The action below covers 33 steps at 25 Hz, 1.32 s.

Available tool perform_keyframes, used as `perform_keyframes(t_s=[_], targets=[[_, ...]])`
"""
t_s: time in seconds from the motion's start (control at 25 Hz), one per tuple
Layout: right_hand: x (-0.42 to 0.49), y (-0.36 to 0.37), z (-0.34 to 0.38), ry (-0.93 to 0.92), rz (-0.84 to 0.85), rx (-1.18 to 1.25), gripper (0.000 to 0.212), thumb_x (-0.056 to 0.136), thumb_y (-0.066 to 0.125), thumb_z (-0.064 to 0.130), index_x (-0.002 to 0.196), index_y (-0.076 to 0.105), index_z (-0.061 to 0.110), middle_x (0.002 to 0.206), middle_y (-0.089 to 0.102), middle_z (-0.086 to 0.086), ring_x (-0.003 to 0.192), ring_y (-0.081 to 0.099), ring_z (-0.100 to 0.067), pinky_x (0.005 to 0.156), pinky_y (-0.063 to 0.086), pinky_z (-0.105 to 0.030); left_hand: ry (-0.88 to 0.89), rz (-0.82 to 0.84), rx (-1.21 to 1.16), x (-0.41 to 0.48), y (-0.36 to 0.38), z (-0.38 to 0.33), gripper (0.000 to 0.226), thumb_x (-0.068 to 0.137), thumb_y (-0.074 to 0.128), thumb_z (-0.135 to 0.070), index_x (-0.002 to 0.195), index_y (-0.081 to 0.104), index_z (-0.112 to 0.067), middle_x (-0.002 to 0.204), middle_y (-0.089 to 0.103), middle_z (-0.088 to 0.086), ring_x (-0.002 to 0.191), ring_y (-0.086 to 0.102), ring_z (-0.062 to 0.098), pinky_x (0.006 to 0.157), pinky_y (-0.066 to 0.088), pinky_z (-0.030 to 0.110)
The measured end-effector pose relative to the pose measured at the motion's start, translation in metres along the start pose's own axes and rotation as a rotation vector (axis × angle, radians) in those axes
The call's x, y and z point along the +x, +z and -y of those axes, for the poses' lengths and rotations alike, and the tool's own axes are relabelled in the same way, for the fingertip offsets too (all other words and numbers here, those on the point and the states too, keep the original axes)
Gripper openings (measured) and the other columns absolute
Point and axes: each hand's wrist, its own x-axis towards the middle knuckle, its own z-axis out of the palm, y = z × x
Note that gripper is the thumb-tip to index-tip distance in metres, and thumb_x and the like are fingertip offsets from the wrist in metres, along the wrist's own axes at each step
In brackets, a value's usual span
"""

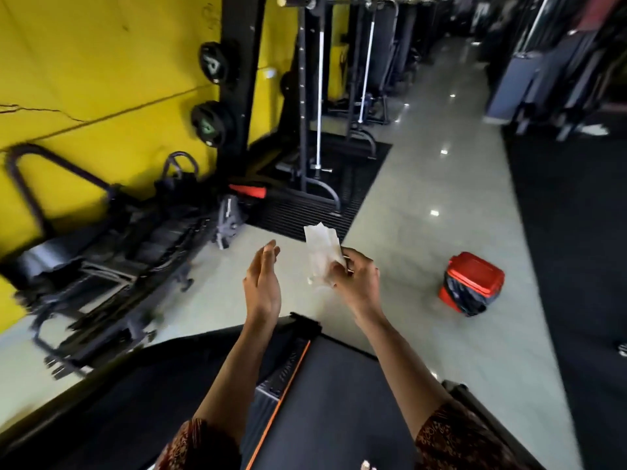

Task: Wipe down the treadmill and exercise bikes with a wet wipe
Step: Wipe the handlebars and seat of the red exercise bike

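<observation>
Treadmill deck (pixel 339 418) lies nearest, at six o'clock beneath both forearms. Left hand (pixel 263 286) — fingers (pixel 269 254) straight, holding nothing. Right hand (pixel 361 283) pinches the wet wipe (pixel 320 252), which stands up toward eleven o'clock, between the two hands.

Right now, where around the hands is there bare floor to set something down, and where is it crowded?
Bare pale tile lies between the ribbed black mat and the red bin, and runs on as an aisle toward the back. Left, stacked gear crowds the yellow wall. The treadmill fills the foreground.
</observation>
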Motion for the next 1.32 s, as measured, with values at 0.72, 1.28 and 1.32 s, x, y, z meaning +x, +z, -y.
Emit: perform_keyframes(t_s=[0.72,1.28,1.32], targets=[[0.305,-0.092,-0.106,0.042,-0.071,-0.087,0.024,0.08,0.053,-0.002,0.095,0.07,0.006,0.079,0.068,-0.013,0.078,0.061,-0.034,0.067,0.046,-0.031,-0.095,0.049,-0.008,0.191,0.277,0.06,0.037,0.102,0.036,-0.024,0.127,0.054,-0.004,0.125,0.059,0.009,0.112,0.054,0.012,0.095,0.037,0.019],[0.576,-0.041,-0.153,0.12,0.015,-0.108,0.019,0.084,0.054,0.0,0.097,0.069,0.005,0.087,0.07,-0.014,0.082,0.064,-0.032,0.068,0.054,-0.037,-0.13,0.034,-0.025,0.436,0.404,0.1,0.038,0.102,0.037,-0.024,0.129,0.053,-0.004,0.131,0.056,0.01,0.12,0.052,0.014,0.095,0.036,0.017],[0.592,-0.038,-0.161,0.117,0.031,-0.09,0.018,0.085,0.054,0.0,0.096,0.068,0.004,0.086,0.07,-0.013,0.08,0.064,-0.031,0.066,0.053,-0.036,-0.13,0.024,-0.026,0.45,0.41,0.109,0.038,0.102,0.037,-0.024,0.13,0.053,-0.005,0.132,0.056,0.01,0.117,0.052,0.011,0.095,0.036,0.016]])
